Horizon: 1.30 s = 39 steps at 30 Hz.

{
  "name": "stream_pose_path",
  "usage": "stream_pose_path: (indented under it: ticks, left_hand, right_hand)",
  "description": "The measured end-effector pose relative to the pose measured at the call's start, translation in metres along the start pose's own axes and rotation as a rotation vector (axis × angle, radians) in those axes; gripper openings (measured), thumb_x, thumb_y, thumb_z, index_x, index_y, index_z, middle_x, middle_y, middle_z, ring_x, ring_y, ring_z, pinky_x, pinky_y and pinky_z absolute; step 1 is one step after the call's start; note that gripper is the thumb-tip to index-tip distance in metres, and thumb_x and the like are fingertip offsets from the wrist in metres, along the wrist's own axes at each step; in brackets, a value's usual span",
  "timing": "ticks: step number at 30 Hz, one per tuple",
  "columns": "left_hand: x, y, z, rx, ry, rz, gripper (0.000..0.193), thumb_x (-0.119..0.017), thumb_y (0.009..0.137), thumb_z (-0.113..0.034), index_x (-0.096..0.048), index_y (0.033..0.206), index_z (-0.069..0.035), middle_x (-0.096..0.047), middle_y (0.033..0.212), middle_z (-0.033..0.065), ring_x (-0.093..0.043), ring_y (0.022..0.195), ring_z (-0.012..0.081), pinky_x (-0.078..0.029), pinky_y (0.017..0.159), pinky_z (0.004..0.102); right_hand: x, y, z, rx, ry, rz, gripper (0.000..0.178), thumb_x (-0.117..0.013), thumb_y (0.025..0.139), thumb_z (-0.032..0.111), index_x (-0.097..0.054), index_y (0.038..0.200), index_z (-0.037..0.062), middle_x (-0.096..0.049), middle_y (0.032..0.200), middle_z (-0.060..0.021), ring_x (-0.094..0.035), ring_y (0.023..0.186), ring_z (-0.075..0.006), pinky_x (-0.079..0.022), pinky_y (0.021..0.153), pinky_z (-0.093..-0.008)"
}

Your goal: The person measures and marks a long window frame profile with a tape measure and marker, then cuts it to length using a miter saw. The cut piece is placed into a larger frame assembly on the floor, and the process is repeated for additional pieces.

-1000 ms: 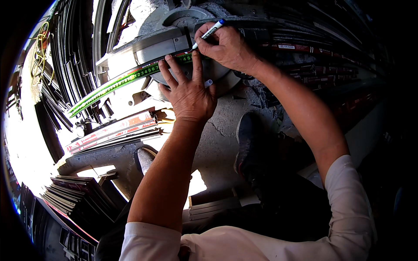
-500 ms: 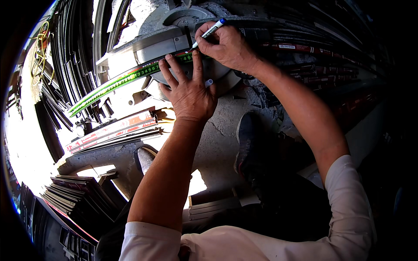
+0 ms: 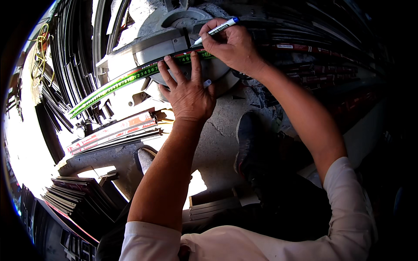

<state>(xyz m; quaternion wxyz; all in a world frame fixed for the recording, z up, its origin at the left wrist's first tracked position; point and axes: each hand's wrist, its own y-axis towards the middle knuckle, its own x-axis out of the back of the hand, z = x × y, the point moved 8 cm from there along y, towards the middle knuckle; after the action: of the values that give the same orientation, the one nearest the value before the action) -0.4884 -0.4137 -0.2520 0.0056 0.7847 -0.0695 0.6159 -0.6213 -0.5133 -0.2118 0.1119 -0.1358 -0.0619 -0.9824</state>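
My left hand [image 3: 190, 98] presses spread fingertips on a long green tape measure [image 3: 143, 72] with dark figures. At its thumb pokes out a small pale-blue cylinder that looks like a marker cap [image 3: 207, 83], held against the hand. My right hand [image 3: 233, 48] pinches a white marker [image 3: 220, 28] with a blue end. The marker slants down to the left, its tip close to the tape's upper edge, just right of my left fingertips. Beneath the tape lies a dark strip with a red edge, across a round metal machine base [image 3: 220, 71] with a grey fence [image 3: 161, 45].
Dark long profiles [image 3: 69, 52] stand bundled at the upper left, by a yellow cord [image 3: 40, 65]. More red-labelled profiles [image 3: 322, 48] lie at right. Red-and-white strips [image 3: 117, 128] and stacked dark pieces [image 3: 82, 193] sit at left. A dark shoe [image 3: 247, 141] is on the concrete floor.
My right hand has moved slightly to the right and up with the marker, baring more of the tape. My left hand has shifted only a touch leftward.
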Motion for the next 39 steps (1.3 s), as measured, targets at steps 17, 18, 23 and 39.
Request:
stream_pose_path:
  ticks: [17, 18, 23, 39]
  left_hand:
    - [0.000, 0.000, 0.001, 0.000, -0.019, -0.021, 0.101, -0.071, 0.088, -0.052, -0.022, 0.172, -0.025, -0.006, 0.171, 0.0398, -0.004, 0.159, 0.0594, -0.024, 0.113, 0.0777]
    - [0.000, 0.001, 0.000, -0.002, -0.019, -0.025, 0.100, -0.070, 0.089, -0.053, -0.023, 0.172, -0.024, -0.006, 0.171, 0.0399, -0.004, 0.159, 0.0593, -0.024, 0.113, 0.0777]
    - [-0.001, 0.001, 0.000, -0.015, -0.022, -0.045, 0.097, -0.067, 0.090, -0.054, -0.026, 0.171, -0.022, -0.007, 0.170, 0.0409, -0.006, 0.158, 0.0595, -0.024, 0.112, 0.0770]
    - [-0.004, 0.001, 0.000, -0.025, -0.035, -0.035, 0.087, -0.059, 0.097, -0.050, -0.025, 0.172, -0.021, -0.006, 0.170, 0.0416, -0.006, 0.158, 0.0605, -0.022, 0.114, 0.0755]
  right_hand:
    - [0.011, -0.087, 0.012, -0.248, 0.114, 0.040, 0.011, -0.073, 0.097, 0.010, -0.067, 0.103, 0.0026, -0.068, 0.086, -0.0006, -0.067, 0.077, -0.0065, -0.054, 0.069, -0.0257]
    - [0.009, -0.086, 0.011, -0.242, 0.094, 0.048, 0.012, -0.073, 0.098, 0.010, -0.067, 0.103, 0.0025, -0.068, 0.085, -0.0007, -0.067, 0.077, -0.0065, -0.054, 0.069, -0.0257]
    - [-0.006, -0.086, 0.006, -0.202, 0.046, 0.063, 0.014, -0.075, 0.096, 0.010, -0.067, 0.105, 0.0016, -0.073, 0.083, -0.0057, -0.071, 0.079, -0.0122, -0.056, 0.070, -0.0309]
    - [-0.024, -0.095, -0.020, -0.236, 0.071, -0.061, 0.019, -0.077, 0.098, 0.014, -0.062, 0.095, 0.0022, -0.069, 0.073, -0.0085, -0.065, 0.066, -0.0149, -0.053, 0.061, -0.0348]
